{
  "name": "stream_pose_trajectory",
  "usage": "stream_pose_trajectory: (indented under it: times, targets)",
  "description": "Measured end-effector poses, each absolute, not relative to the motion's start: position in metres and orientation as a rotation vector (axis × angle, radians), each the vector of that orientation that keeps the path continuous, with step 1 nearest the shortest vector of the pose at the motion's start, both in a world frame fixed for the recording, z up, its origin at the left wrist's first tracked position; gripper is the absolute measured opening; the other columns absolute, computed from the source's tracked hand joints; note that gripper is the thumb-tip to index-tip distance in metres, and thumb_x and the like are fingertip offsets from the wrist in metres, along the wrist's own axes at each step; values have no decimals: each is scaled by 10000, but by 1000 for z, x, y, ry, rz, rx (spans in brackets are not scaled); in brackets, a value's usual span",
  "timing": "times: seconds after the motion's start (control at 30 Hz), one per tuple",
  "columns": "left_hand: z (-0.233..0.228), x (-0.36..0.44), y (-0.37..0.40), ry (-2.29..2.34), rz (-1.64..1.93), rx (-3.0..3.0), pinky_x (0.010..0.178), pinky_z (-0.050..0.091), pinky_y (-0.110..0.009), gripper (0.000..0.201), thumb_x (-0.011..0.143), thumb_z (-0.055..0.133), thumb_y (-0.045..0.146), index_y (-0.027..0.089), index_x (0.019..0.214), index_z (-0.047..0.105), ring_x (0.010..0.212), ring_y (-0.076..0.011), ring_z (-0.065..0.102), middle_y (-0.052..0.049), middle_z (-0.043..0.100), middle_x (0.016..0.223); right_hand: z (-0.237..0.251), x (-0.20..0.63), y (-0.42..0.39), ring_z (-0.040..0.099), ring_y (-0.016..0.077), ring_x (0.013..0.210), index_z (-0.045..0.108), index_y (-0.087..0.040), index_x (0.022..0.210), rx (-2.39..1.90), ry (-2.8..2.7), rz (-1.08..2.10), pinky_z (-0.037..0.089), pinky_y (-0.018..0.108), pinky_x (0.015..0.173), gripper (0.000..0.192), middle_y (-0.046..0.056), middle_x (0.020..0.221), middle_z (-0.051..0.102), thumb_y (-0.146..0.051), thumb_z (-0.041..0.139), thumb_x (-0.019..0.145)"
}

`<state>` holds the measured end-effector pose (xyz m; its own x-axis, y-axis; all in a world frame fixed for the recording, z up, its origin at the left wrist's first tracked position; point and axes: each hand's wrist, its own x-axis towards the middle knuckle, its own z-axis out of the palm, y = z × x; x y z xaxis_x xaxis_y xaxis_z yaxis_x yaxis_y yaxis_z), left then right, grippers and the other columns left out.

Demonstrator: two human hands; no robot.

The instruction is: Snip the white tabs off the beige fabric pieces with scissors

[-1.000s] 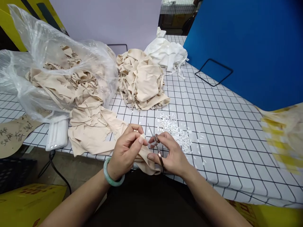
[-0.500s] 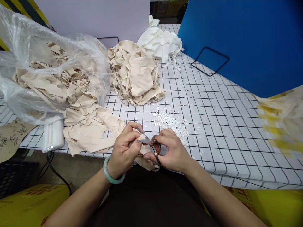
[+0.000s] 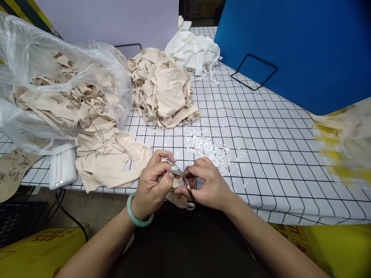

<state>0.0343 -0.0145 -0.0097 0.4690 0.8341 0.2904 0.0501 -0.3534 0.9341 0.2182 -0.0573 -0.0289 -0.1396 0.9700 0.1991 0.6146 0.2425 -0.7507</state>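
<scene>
Small metal scissors (image 3: 179,172) are gripped by the handles in my right hand (image 3: 209,183), their blades spread apart and pointing left. The blades reach in at the fingertips of my left hand (image 3: 155,179), which pinches a piece of beige fabric (image 3: 181,200). That fabric hangs down between my hands at the table's front edge, partly hidden by the fingers. Just beyond my hands lies a scatter of tiny white clippings (image 3: 207,148). To the left of my left hand a beige garment (image 3: 108,166) is spread out on the table.
A clear plastic bag (image 3: 116,77) of beige fabric stands left. Behind are a beige fabric pile (image 3: 169,88) and a white one (image 3: 193,52). A white power strip (image 3: 62,168) sits at the front edge. A blue panel (image 3: 304,50) rises at the right.
The scissor blades have spread wider apart. My hands stay almost in place, and the whole view has shifted slightly.
</scene>
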Motion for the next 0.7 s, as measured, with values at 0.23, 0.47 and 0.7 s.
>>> stream_pose_trajectory:
  times: [0.23, 0.47, 0.7]
  targets:
    - [-11, 35, -15, 757, 985, 1771, 888, 468, -336, 197, 950, 513, 139, 173, 843, 676, 1050, -206, 519, -84, 549, 993, -29, 217, -59, 477, 144, 572, 526, -214, 560, -1426, -1826, 681, 388, 336, 672, 492, -13, 536, 534, -606, 746, 760]
    - [-10, 41, -14, 760, 946, 1828, 823, 490, -334, 208, 941, 503, 145, 171, 818, 668, 1021, -219, 533, -87, 555, 934, -37, 222, -67, 448, 146, 563, 520, -213, 524, -1505, -1782, 629, 393, 321, 641, 524, -8, 531, 499, -622, 724, 781]
    - [-12, 62, -10, 695, 805, 1868, 835, 489, -322, 202, 909, 509, 124, 164, 769, 648, 991, -202, 558, -88, 551, 986, -54, 235, -84, 411, 123, 505, 453, -209, 494, -1611, -1656, 564, 379, 302, 596, 565, -28, 498, 432, -606, 703, 809]
